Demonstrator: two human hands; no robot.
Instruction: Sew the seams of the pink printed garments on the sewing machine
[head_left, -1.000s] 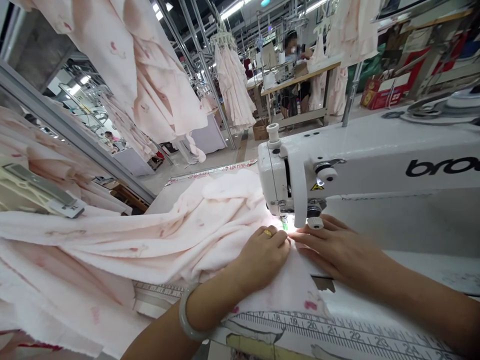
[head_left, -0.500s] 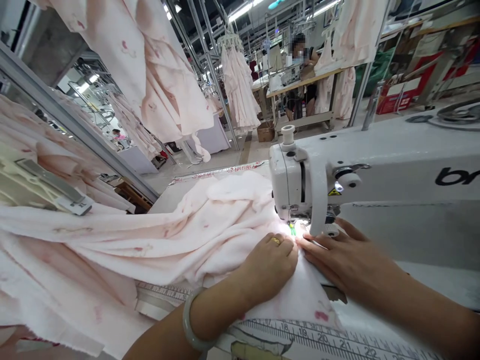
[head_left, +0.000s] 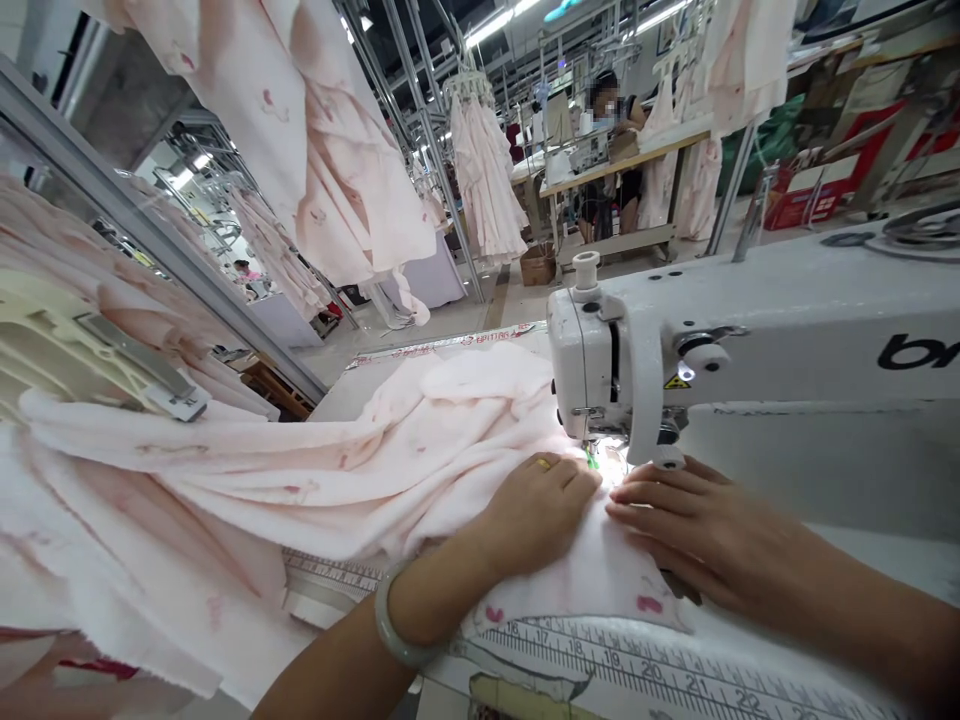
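Note:
A pale pink printed fabric [head_left: 360, 480] lies bunched across the sewing table and runs under the needle of a white sewing machine [head_left: 750, 330]. My left hand [head_left: 536, 510], with a gold ring and a pale bangle on the wrist, rests knuckles-up on the cloth just left of the lit needle area [head_left: 604, 460], its fingers curled and pressing the fabric. My right hand [head_left: 697, 530] lies flat on the cloth to the right of the needle, fingers stretched out toward the presser foot.
A printed ruler strip [head_left: 637, 660] runs along the table's near edge. Pink garments [head_left: 330, 150] hang from overhead rails at left and centre. A person sits at another sewing table [head_left: 615, 165] in the background. A plastic hanger clip [head_left: 127, 360] sits at left.
The view has shifted a little, so the machine sits further right. Both hands stay at the needle, and the cloth's near edge has drawn slightly closer to it.

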